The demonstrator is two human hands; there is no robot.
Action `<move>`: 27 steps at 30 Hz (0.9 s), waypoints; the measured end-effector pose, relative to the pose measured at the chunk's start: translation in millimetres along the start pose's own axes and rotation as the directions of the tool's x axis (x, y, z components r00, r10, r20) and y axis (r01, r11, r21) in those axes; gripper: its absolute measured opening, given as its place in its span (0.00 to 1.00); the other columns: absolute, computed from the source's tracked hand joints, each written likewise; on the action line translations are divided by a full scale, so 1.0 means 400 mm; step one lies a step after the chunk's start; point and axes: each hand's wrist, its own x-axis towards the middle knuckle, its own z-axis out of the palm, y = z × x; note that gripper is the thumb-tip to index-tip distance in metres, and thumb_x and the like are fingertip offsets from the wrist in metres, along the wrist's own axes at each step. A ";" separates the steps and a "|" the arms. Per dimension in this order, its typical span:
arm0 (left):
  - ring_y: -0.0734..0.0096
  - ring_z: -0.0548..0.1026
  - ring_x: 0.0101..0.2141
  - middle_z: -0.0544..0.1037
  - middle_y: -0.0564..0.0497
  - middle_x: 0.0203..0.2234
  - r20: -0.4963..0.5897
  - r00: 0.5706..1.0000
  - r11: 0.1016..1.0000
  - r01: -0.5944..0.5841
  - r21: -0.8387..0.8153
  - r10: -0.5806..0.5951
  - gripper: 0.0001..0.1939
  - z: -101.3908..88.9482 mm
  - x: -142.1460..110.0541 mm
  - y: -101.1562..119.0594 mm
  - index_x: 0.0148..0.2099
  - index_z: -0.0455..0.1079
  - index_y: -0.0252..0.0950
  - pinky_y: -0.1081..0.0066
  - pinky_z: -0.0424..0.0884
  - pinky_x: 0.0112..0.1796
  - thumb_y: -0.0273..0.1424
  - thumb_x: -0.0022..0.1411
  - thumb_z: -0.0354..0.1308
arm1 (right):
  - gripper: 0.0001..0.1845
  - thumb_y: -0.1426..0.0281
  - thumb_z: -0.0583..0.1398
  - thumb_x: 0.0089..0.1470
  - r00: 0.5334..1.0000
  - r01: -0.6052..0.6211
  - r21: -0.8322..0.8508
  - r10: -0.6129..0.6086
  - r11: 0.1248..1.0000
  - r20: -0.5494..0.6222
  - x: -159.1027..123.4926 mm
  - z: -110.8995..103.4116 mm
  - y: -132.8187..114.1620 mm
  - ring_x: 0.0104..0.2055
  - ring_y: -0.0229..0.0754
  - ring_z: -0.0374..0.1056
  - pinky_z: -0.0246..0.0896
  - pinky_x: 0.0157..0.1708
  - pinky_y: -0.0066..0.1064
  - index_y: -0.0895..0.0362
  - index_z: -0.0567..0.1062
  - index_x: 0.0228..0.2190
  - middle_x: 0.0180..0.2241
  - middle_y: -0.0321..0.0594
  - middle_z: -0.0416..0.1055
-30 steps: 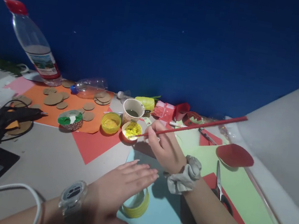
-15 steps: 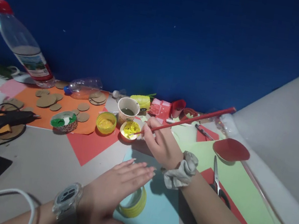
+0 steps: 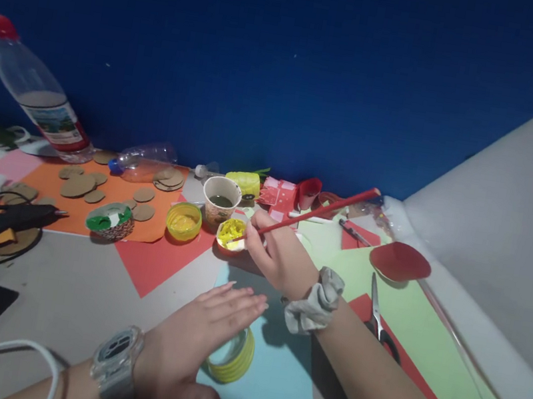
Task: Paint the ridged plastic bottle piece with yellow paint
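Observation:
My right hand (image 3: 281, 252) pinches a red-handled paintbrush (image 3: 317, 216). The brush's tip is down in a small white cup of yellow paint (image 3: 232, 232). With fingers stretched out and together, my left hand (image 3: 204, 338) hovers or rests over a yellow-sided ring-like piece (image 3: 236, 365); I cannot tell whether its palm touches it. That piece is partly hidden by the fingers and sits on a light blue sheet (image 3: 277, 390). Left of the white cup stand a yellow tub (image 3: 185, 222) and a paper cup of dark liquid (image 3: 220, 200).
Farther left are a green paint dish (image 3: 110, 222), cardboard discs (image 3: 79, 186), a glue gun (image 3: 5, 219) and a tall bottle (image 3: 49, 104). Scissors (image 3: 379, 318) and a red disc (image 3: 399, 261) lie at right. A blue wall (image 3: 287, 68) closes off the back.
The brush handle's top end has swung left and slightly down, its tip staying at the yellow paint. My left hand keeps its pose over the yellow ring. The whole view has shifted slightly.

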 end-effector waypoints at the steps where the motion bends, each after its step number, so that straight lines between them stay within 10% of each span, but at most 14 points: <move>1: 0.47 0.52 0.70 0.50 0.46 0.73 -0.001 1.000 1.000 -0.001 0.003 0.001 0.52 0.000 0.000 0.002 0.76 0.34 0.46 0.49 0.44 0.70 0.69 0.60 0.37 | 0.14 0.70 0.50 0.65 1.000 0.002 -0.006 -0.002 1.000 -0.004 0.000 -0.004 -0.001 0.23 0.39 0.55 0.48 0.26 0.33 0.51 0.55 0.26 0.22 0.30 0.54; 27: 0.50 0.55 0.70 0.52 0.46 0.72 -0.044 0.998 0.999 -0.038 0.025 0.039 0.51 0.012 0.001 -0.007 0.76 0.35 0.43 0.56 0.42 0.70 0.68 0.61 0.36 | 0.13 0.72 0.49 0.66 0.979 -0.005 -0.210 -0.039 0.978 -0.202 0.002 -0.017 0.077 0.32 0.49 0.70 0.65 0.37 0.42 0.53 0.68 0.30 0.27 0.44 0.72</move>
